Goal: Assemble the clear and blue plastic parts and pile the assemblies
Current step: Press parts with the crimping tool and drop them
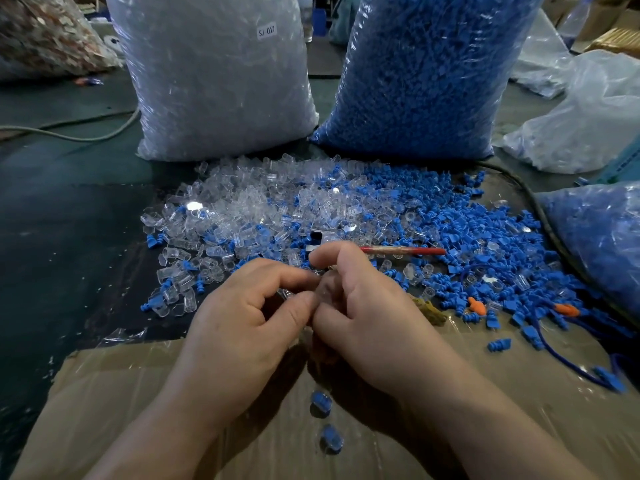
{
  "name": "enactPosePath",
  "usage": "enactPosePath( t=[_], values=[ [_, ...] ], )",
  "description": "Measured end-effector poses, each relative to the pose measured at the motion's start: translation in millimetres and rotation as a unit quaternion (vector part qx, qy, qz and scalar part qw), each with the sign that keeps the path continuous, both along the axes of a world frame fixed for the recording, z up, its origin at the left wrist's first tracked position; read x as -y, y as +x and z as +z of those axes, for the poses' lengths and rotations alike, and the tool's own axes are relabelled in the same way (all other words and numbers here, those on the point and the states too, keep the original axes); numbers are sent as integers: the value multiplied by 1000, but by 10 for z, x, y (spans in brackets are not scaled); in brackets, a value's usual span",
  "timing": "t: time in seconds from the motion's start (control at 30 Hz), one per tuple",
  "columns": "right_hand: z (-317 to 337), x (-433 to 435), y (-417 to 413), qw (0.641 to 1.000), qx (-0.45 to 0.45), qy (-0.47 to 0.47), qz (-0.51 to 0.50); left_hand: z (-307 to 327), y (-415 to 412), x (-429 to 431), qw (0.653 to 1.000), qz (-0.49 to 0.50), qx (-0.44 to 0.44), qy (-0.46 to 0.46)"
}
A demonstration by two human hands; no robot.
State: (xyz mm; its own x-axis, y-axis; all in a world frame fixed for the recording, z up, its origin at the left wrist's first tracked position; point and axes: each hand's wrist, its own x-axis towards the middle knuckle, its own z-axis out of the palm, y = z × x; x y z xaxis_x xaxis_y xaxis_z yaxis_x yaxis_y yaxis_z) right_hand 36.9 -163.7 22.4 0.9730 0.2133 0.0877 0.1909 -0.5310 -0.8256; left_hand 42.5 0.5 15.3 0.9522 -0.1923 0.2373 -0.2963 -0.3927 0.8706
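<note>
Centre of view: left hand (249, 306) and right hand (367, 317) are held together, fingertips meeting, above the cardboard sheet (138, 393).
Left grip: narrow; thumb and forefinger are pinched on the clear part (324, 289).
Right grip: fingers are curled round the same clear part from 3 o'clock; whether a blue piece is also held cannot be told.
Task thing: clear part is held between both hands, off the surface, blurred.
Done pieces: upper assembly (320, 401) and lower assembly (331, 438) are laid on the cardboard at 6 o'clock of the hands, near each other, between the forearms.
Clear heap (249, 209): spread at 11 to 12 o'clock of the hands, a few blue pieces mixed in.
Blue heap (491, 244): spread at 1 to 3 o'clock, touching the clear heap.
Clear bag (214, 81): stood upright at 11 o'clock behind the heaps, labelled "SJ 017".
Blue bag (426, 71): stood at 1 o'clock, just beside the clear bag.
Side bag (599, 233): seen at 3 o'clock by the frame edge, blue contents showing.
Red stick (408, 251): laid across the heaps at 1 o'clock, just beyond the right thumb.
Orange pieces (477, 306): two are seen at 3 o'clock among the blue parts.
Cable (69, 135): run across the dark surface at 10 o'clock.
</note>
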Motion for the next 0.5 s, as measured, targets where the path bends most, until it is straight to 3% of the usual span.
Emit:
enactPosePath(
  t=[0.1, 0.27, 0.37, 0.5],
  values=[
    [8, -5, 3, 998, 27, -64, -9, -29, 3, -6, 997, 0, -48, -53],
    [25, -25, 4, 1000, 18, 0, -20, -77, 38, 0, 959, -1, -174, -222],
    [47, -17, 7, 995, -46, 87, -29, -125, 70, 4, 962, 15, -159, -221],
    [113, -34, -5, 961, -134, 238, -46, -143, 79, -15, 958, 36, -141, -249]
  ],
)
